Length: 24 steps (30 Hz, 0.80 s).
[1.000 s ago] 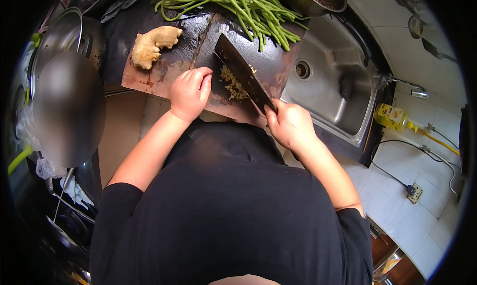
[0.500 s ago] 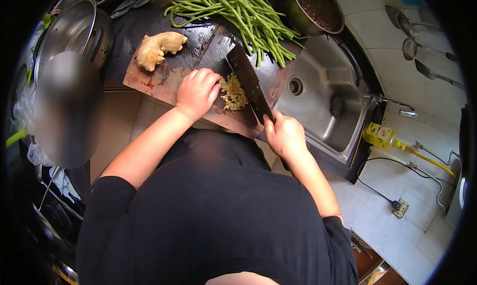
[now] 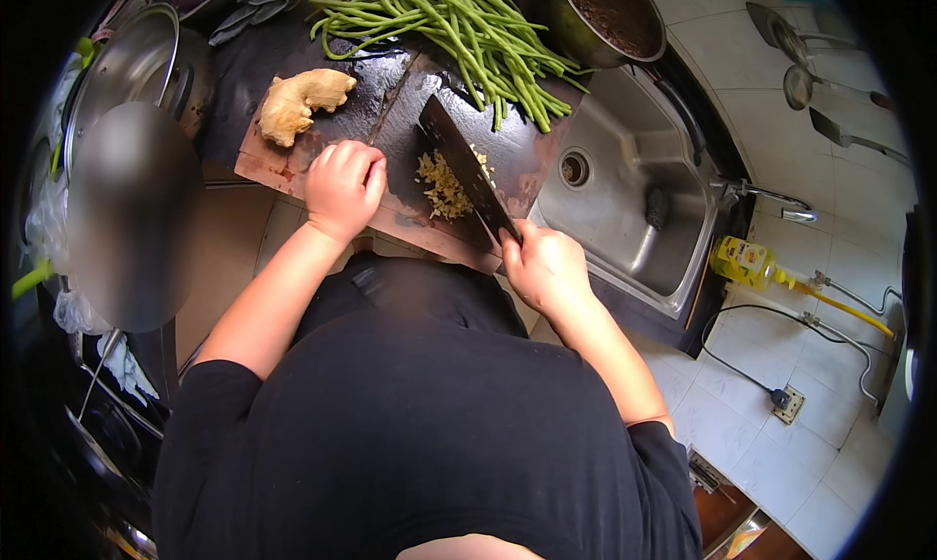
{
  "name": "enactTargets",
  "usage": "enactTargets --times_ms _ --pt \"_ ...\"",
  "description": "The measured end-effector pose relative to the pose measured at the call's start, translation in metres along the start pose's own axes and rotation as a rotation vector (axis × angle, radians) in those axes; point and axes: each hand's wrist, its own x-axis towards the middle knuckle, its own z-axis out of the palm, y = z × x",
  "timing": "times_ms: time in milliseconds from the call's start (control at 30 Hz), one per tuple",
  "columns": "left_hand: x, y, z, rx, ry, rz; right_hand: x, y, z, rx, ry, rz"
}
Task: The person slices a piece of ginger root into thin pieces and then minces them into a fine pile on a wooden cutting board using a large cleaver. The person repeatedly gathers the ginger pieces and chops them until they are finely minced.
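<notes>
My right hand [image 3: 549, 267] grips the handle of a dark, broad-bladed cleaver [image 3: 459, 160]. Its blade slants across a small heap of finely chopped pale-yellow bits [image 3: 444, 187], with a few bits showing beyond it. Whether these are ginger or garlic I cannot tell. By the near edge of the dark, wet cutting surface [image 3: 400, 204], my left hand [image 3: 344, 184] is curled closed, apart from the heap and the cleaver, with nothing seen in it. A knobbly ginger root [image 3: 301, 103] lies just beyond it. Long green beans [image 3: 449, 33] are spread at the back.
A steel sink [image 3: 634, 189] with a tap [image 3: 771, 199] lies to the right. Behind it stands a pot [image 3: 610, 23] with dark contents. Metal pans [image 3: 122, 72] stand at the left, and a yellow bottle [image 3: 744, 262] is right of the sink. Ladles and spatulas [image 3: 798, 87] hang on the tiled wall.
My left hand has drawn away leftward from the chopped heap. The cleaver in my right hand has shifted left, over the heap, where before it stood at its right side.
</notes>
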Motion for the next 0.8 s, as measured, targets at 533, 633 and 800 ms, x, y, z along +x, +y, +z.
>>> enactTargets --times_ms 533,633,800 --pt "-0.003 -0.013 0.001 -0.034 0.047 0.032 -0.003 -0.005 0.003 -0.001 -0.028 -0.077" --pt "-0.002 -0.012 0.001 -0.024 0.009 0.053 -0.004 -0.003 -0.004 0.022 -0.026 -0.064" --pt "-0.003 -0.011 0.001 -0.002 -0.021 0.068 0.001 0.005 -0.005 0.025 0.0 -0.038"
